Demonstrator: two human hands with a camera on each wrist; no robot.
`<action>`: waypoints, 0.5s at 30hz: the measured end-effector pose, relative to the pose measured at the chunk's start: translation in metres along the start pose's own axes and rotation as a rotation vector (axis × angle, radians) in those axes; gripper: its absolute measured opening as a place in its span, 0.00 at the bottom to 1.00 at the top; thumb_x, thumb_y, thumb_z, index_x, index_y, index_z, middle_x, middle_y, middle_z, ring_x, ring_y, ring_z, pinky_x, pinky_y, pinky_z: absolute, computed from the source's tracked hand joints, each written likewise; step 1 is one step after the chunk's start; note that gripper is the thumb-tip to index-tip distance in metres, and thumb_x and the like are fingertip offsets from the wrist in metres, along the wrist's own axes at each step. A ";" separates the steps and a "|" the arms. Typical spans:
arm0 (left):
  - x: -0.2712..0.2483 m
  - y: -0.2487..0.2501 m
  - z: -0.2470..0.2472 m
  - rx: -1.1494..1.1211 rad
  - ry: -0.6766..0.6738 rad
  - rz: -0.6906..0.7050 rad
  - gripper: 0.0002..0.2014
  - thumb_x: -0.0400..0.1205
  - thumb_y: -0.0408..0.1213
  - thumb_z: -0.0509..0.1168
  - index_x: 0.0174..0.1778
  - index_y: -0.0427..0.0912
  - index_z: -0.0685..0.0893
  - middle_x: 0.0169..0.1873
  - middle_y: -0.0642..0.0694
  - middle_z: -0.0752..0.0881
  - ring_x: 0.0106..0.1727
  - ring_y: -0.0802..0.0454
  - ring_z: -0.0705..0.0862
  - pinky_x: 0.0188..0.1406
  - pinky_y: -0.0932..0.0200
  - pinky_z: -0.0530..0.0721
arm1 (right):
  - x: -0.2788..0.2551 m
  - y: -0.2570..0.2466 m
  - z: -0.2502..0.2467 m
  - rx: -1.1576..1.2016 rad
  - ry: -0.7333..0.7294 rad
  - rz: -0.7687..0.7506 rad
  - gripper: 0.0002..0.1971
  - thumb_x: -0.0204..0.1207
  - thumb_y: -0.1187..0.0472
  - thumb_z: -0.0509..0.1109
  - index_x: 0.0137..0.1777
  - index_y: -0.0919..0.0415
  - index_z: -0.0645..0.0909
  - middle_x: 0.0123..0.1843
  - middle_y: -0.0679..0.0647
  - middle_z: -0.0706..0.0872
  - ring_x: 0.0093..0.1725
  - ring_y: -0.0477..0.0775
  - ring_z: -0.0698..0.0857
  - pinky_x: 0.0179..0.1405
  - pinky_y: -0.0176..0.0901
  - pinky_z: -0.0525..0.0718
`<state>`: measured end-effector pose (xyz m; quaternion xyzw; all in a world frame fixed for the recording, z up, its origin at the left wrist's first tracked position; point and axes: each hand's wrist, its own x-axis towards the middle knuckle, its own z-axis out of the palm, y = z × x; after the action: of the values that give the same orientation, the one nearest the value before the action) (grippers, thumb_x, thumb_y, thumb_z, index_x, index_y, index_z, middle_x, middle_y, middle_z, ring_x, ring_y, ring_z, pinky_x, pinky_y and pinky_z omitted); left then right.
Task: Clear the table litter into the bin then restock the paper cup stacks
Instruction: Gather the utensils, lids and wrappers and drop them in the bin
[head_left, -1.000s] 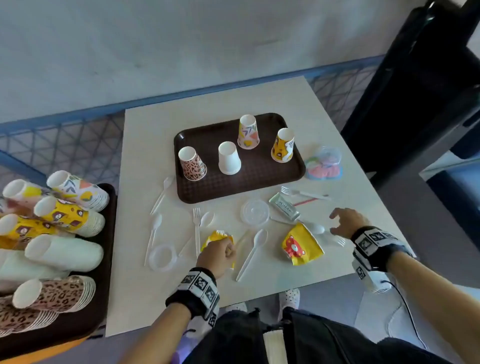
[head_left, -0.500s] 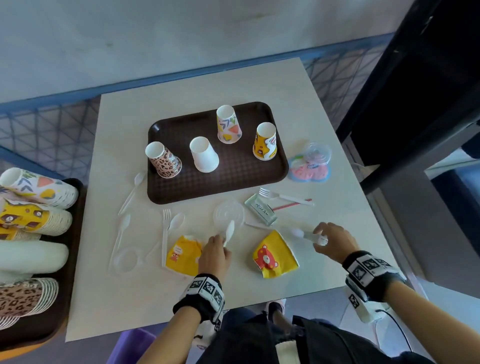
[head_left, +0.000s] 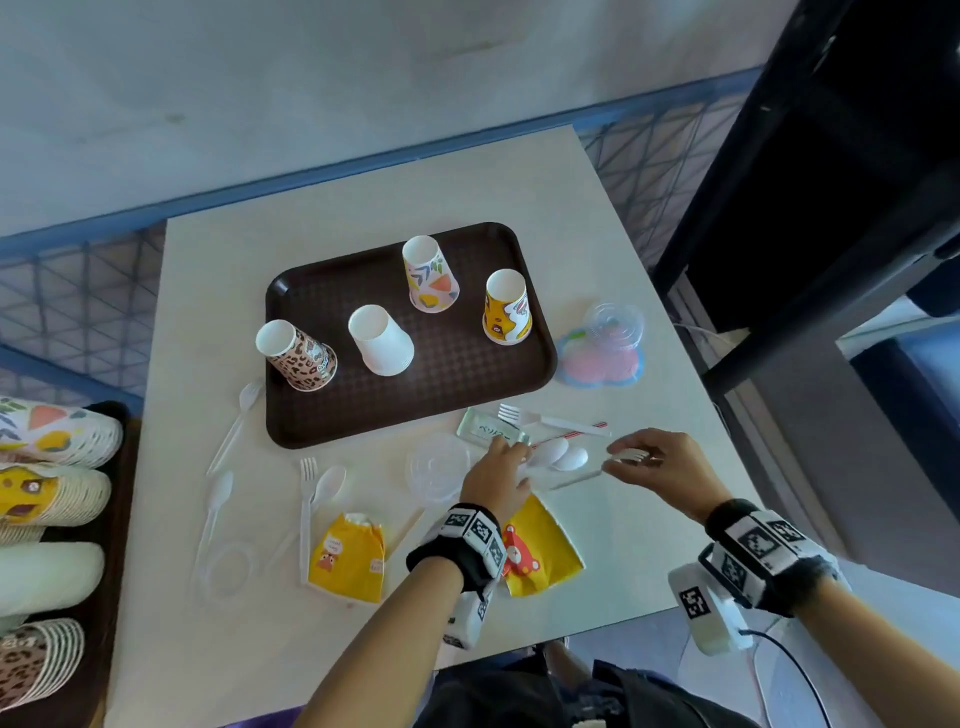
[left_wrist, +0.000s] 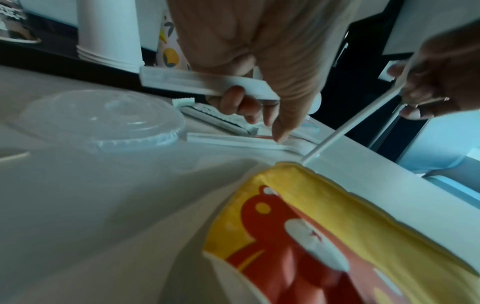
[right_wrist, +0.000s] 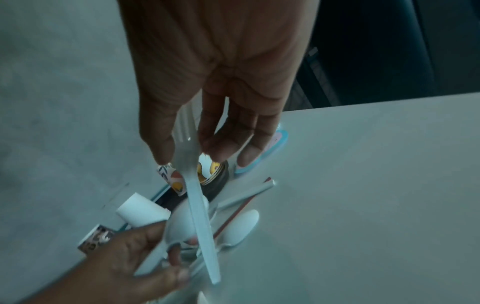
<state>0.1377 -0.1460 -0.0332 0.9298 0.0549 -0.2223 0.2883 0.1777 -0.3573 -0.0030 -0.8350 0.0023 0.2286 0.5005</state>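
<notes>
My left hand (head_left: 511, 453) grips a white plastic spoon (head_left: 549, 451) by its handle (left_wrist: 207, 83), just above the table. My right hand (head_left: 626, 457) pinches a white plastic fork (right_wrist: 193, 185) near its tines, and the fork's handle slants down toward the left hand. A second white spoon (head_left: 572, 460) lies on the table between both hands. Two crushed yellow cups (head_left: 347, 558) (head_left: 543, 553) lie near the front edge. A clear lid (head_left: 436, 467) and a green sachet (head_left: 485, 428) lie beside the left hand. Upturned paper cup stacks (head_left: 382, 340) stand on the brown tray (head_left: 457, 405).
More white cutlery (head_left: 306, 512) and a clear ring lie at the table's left. Another fork (head_left: 550, 420) and a red straw lie behind my hands. A pink and blue wrapper with a clear lid (head_left: 605, 348) sits at the right. Cup sleeves (head_left: 52, 493) lie on a side tray at the left.
My left hand let go of the crushed yellow cup, took up a spoon and carried it right toward the right hand. My right hand picked up a fork and lifted it.
</notes>
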 end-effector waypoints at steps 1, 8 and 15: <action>0.003 0.000 0.002 0.014 -0.011 0.003 0.19 0.79 0.34 0.64 0.67 0.43 0.74 0.63 0.40 0.73 0.62 0.38 0.80 0.63 0.47 0.78 | 0.003 -0.001 0.000 0.044 0.003 0.016 0.06 0.65 0.66 0.78 0.36 0.54 0.85 0.39 0.57 0.90 0.36 0.48 0.87 0.40 0.28 0.82; 0.009 -0.007 0.009 -0.017 0.055 -0.024 0.17 0.81 0.34 0.62 0.67 0.39 0.75 0.65 0.40 0.75 0.64 0.42 0.80 0.63 0.52 0.78 | 0.027 -0.012 0.001 0.229 0.082 0.040 0.04 0.73 0.71 0.70 0.37 0.67 0.79 0.39 0.64 0.90 0.39 0.51 0.89 0.45 0.34 0.86; -0.009 -0.021 0.001 -0.260 0.229 -0.190 0.11 0.79 0.40 0.62 0.55 0.39 0.78 0.51 0.39 0.83 0.55 0.44 0.82 0.50 0.57 0.78 | 0.064 -0.040 0.011 0.085 0.105 -0.024 0.10 0.75 0.64 0.69 0.36 0.52 0.74 0.33 0.58 0.82 0.20 0.45 0.84 0.29 0.42 0.84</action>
<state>0.1245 -0.1293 -0.0408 0.8945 0.2030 -0.1323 0.3758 0.2405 -0.3137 0.0017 -0.8238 0.0284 0.1780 0.5374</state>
